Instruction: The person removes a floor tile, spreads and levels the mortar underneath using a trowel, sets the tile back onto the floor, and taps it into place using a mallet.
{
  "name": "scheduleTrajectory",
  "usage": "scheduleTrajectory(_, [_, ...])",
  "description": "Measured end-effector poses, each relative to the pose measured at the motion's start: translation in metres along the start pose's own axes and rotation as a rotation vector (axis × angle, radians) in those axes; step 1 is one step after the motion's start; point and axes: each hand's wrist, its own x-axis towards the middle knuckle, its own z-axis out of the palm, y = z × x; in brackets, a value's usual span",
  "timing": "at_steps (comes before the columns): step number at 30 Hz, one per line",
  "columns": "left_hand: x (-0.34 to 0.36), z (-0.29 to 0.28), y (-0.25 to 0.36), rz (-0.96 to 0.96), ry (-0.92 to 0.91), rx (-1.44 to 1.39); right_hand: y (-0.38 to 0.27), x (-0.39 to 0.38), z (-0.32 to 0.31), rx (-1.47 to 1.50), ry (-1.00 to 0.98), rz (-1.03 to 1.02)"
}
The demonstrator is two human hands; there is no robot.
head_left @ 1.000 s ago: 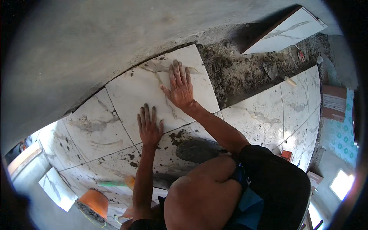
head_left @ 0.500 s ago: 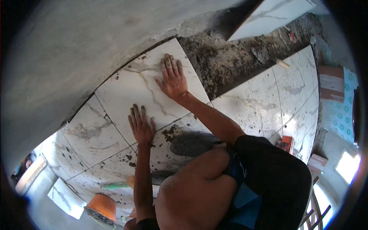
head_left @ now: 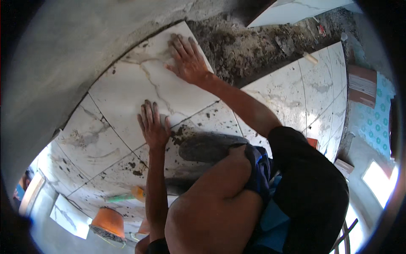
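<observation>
A white marble-veined tile [head_left: 139,84] lies along the foot of the curved-looking grey wall, beside exposed rough mortar. My right hand [head_left: 188,61] rests flat near the tile's far right edge, fingers spread and dusted grey, holding nothing. My left hand [head_left: 154,127] lies palm-down on the near part of the same tile, fingers slightly apart. A grey boot [head_left: 203,147] stands on speckled tiles just below it, beside my bent bare knee.
Rough mortar [head_left: 245,53] runs right toward a leaning tile [head_left: 287,10]; a pale tool handle [head_left: 311,58] lies at its edge. An orange bucket [head_left: 108,218] and green-handled tool [head_left: 120,198] sit lower left. Cardboard [head_left: 361,84] and a small red object [head_left: 313,142] are right.
The view has shifted, so the tile and both hands appear higher and farther left. Both hands remain flat on the tile, and my dark right sleeve has swung slightly upward.
</observation>
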Motion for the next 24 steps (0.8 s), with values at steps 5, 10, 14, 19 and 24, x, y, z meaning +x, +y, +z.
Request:
scheduleTrajectory(5, [0.005, -0.011, 0.003, -0.021, -0.027, 0.018, 0.001, 0.000, -0.007, -0.143, -0.013, -0.076])
scheduleTrajectory(10, [0.001, -0.005, -0.004, -0.043, 0.008, 0.050, 0.001, -0.004, 0.004, -0.078, 0.024, -0.118])
scheduleTrajectory(14, [-0.008, -0.009, -0.031, -0.208, 0.073, 0.121, -0.002, 0.003, 0.012, -0.148, 0.003, -0.137])
scheduleTrajectory(19, [-0.045, -0.020, -0.081, -0.393, 0.165, 0.109, -0.081, 0.035, 0.002, 0.078, -0.101, -0.321])
scheduleTrajectory(24, [-0.031, -0.028, -0.072, -0.422, 0.191, 0.067, -0.114, 0.050, 0.035, -0.002, -0.192, -0.483])
